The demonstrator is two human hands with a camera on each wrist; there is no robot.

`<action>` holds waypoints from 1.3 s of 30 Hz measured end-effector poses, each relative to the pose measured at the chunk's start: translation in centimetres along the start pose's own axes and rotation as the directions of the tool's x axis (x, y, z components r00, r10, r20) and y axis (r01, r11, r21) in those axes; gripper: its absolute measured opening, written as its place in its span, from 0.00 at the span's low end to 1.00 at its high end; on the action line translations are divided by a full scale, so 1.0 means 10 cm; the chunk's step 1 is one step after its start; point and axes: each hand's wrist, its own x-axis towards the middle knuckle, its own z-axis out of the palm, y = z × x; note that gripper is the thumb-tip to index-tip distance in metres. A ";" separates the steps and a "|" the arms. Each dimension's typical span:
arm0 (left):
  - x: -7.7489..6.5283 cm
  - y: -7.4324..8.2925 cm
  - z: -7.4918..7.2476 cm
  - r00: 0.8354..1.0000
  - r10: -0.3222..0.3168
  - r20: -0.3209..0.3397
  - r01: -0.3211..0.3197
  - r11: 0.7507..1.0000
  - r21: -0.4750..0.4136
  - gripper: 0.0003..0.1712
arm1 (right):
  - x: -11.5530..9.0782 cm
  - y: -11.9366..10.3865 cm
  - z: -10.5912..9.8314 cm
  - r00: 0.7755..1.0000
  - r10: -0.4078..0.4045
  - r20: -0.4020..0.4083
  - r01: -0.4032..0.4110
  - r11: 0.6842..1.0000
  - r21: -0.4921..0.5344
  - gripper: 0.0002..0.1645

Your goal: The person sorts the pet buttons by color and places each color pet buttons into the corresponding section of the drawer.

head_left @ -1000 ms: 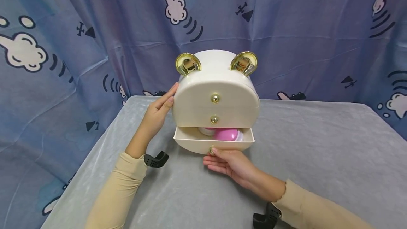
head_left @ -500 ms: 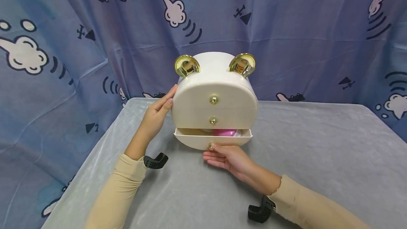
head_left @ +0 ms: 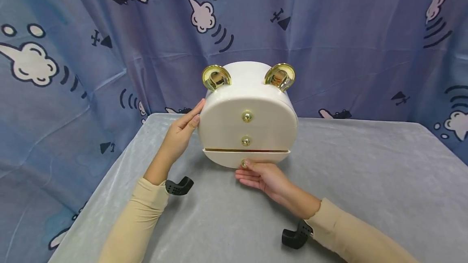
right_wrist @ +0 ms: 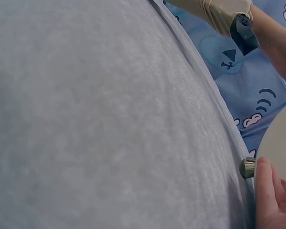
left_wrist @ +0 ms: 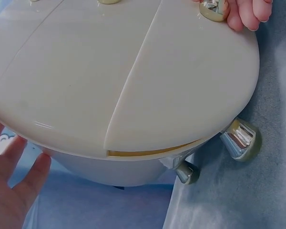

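A white rounded drawer box (head_left: 248,123) with gold ears stands in the head view. Its bottom drawer (head_left: 223,158) sticks out slightly, leaving a thin gap along its top edge. At the box's left side, my left hand (head_left: 180,135) rests with fingers extended against the wall; the left wrist view shows those fingertips by the rim. My right hand (head_left: 268,182) pinches the small gold knob (head_left: 244,163) of the bottom drawer, its other fingers stretched out below. In the right wrist view, my right hand (right_wrist: 271,200) is partly cut off. The drawer's contents are hidden.
Under the box lies a grey cloth-covered table (head_left: 365,173). A blue patterned curtain (head_left: 329,23) hangs behind and at the sides. Gold feet (left_wrist: 240,139) support the box. Black wrist mounts (head_left: 179,186) sit on both forearms.
The bottom drawer has slid inward until only a thin gap shows; the pink and white items inside have gone out of sight. My right hand has moved forward with it; the left stays put.
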 end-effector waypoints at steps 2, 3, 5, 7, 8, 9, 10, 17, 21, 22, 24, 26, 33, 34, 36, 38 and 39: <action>0.00 0.01 -0.01 1.000 -0.001 -0.004 0.001 1.000 -0.007 0.26 | 0.01 -0.01 0.00 1.000 -0.005 0.004 0.005 1.000 -0.011 0.24; 0.00 0.01 -0.01 1.000 0.000 -0.007 0.000 1.000 -0.007 0.26 | 0.02 -0.02 0.00 1.000 -0.007 0.004 0.007 1.000 -0.017 0.24; 0.00 0.01 -0.02 1.000 0.000 -0.010 -0.001 1.000 -0.014 0.26 | 0.02 -0.03 0.01 1.000 -0.014 0.006 0.014 0.999 -0.028 0.24; -0.01 0.01 -0.04 1.000 0.003 -0.013 -0.003 1.000 -0.020 0.26 | 0.03 -0.03 0.02 1.000 -0.017 0.008 0.018 0.999 -0.037 0.24; -0.01 0.01 -0.04 1.000 0.004 -0.013 -0.004 1.000 -0.024 0.26 | 0.03 -0.04 0.02 1.000 -0.018 0.008 0.019 0.999 -0.041 0.23; -0.01 0.01 -0.04 1.000 0.005 -0.014 -0.005 1.000 -0.029 0.26 | 0.04 -0.04 0.02 1.000 -0.018 0.008 0.019 0.999 -0.042 0.23; -0.01 0.01 -0.05 1.000 0.006 -0.013 -0.006 0.999 -0.035 0.26 | 0.04 -0.04 0.03 1.000 -0.018 0.008 0.018 0.999 -0.041 0.23; -0.03 0.01 -0.08 1.000 0.021 -0.011 -0.022 0.998 -0.051 0.26 | 0.09 -0.03 0.04 1.000 -0.019 0.003 0.019 0.999 -0.030 0.21; -0.03 0.01 -0.08 0.999 0.030 -0.013 -0.030 0.998 -0.052 0.26 | 0.10 -0.04 0.04 1.000 -0.021 -0.001 0.021 0.999 -0.034 0.18; -0.03 0.01 -0.08 1.000 0.029 -0.010 -0.030 0.998 -0.054 0.26 | 0.10 -0.04 0.04 1.000 -0.023 -0.004 0.023 0.999 -0.033 0.18; -0.03 0.01 -0.07 0.999 0.031 -0.005 -0.031 0.998 -0.056 0.25 | 0.10 -0.03 0.03 1.000 -0.024 -0.011 0.024 0.999 -0.033 0.17; -0.04 0.02 -0.07 0.999 0.034 -0.003 -0.034 0.998 -0.057 0.25 | 0.10 -0.02 0.03 1.000 -0.026 -0.017 0.025 0.999 -0.035 0.17; -0.04 0.02 -0.05 0.999 0.042 -0.010 -0.042 0.997 -0.071 0.25 | 0.02 -0.02 0.00 0.999 -0.018 -0.032 0.014 0.993 -0.120 0.26; -0.05 0.02 -0.05 0.999 0.039 -0.011 -0.040 0.997 -0.072 0.25 | -0.01 -0.03 -0.02 0.999 -0.017 -0.035 0.012 0.989 -0.150 0.28; -0.06 0.02 -0.06 0.999 0.031 -0.017 -0.032 0.997 -0.071 0.25 | -0.11 -0.07 -0.05 0.999 -0.019 -0.039 0.011 0.977 -0.214 0.29; -0.07 0.02 -0.08 0.999 0.021 -0.025 -0.023 0.997 -0.069 0.25 | -0.23 -0.12 -0.10 0.999 -0.038 -0.025 0.029 0.959 -0.281 0.30; -0.08 0.01 -0.09 0.999 0.016 -0.029 -0.018 0.998 -0.064 0.25 | -0.29 -0.16 -0.14 0.999 -0.050 -0.022 0.040 0.947 -0.319 0.30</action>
